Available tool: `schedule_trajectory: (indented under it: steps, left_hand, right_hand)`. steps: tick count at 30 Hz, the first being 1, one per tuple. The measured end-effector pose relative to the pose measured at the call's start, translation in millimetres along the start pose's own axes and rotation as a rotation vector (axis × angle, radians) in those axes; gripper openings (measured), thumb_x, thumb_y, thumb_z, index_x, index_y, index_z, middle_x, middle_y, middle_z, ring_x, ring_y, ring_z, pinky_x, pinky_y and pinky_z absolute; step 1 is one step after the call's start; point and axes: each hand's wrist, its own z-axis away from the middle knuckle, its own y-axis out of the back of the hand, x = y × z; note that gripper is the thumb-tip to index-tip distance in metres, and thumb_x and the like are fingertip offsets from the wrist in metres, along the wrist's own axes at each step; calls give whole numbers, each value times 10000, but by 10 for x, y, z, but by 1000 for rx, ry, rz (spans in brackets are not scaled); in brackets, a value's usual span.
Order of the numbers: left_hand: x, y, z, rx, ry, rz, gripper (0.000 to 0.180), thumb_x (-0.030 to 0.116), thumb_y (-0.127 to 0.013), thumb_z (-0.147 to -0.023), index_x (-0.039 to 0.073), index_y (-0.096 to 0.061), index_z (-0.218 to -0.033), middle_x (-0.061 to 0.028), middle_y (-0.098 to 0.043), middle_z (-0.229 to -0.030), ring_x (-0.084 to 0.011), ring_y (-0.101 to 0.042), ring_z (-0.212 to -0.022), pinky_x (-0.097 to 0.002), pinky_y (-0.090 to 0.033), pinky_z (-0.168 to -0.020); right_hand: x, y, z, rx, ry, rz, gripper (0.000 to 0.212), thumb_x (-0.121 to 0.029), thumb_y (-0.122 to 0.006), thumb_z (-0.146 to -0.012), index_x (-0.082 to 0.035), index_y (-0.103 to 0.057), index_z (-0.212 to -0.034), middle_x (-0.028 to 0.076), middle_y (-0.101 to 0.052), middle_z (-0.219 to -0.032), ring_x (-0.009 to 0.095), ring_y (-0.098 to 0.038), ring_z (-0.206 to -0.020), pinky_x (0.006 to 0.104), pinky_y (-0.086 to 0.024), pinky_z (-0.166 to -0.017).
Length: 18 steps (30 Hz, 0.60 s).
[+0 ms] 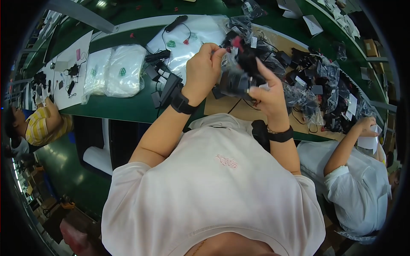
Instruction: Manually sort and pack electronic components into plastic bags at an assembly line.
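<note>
Over the bench, my right hand (273,96) grips a black power adapter (235,81) with a bundled black cable (247,59); motion smears both, and a red piece shows near the cable's top. Just left of it is my left hand (203,70), raised with thumb and fingers pinched together. What that pinch holds, if anything, I cannot make out. Beneath and beside my left wrist, several black adapters (170,87) with cables lie on the bench. Behind the left hand, another black cable with a red end (186,41) rests on a transparent plastic bag (179,55).
Two stacks of transparent bags (124,70) lie on the green bench (128,106) to the left. At right, bagged adapters and cables (318,81) are heaped on brown cardboard (211,106). A co-worker in white (358,192) sits close at right; another in yellow (45,123) is far left.
</note>
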Motion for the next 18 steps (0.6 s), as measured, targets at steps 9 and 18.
schedule_trajectory:
  steps: [9,18]
  left_hand:
    - [81,26,-39,24,-154,144,115,148,-589,-815,35,-585,-834,-79,-586,-608,-203,-556,-511,-273,-426,-478]
    - [15,92,-4,-296,-204,333,95,109,-584,-812,22,-579,-850,-106,-588,-681,-180,-558,-559,-259,-432,-522]
  right_hand:
    - [-129,149,52,-60,-448,-11,610,-9,-627,-657,45,-429,-1232,113,-603,-903,111,-564,-628,248,-509,-597]
    - [-166,-59,-57,436,-325,-315,490,-4,-573,-731,23,-456,-1206,90,-603,-864,118,-583,-610,260,-527,-566]
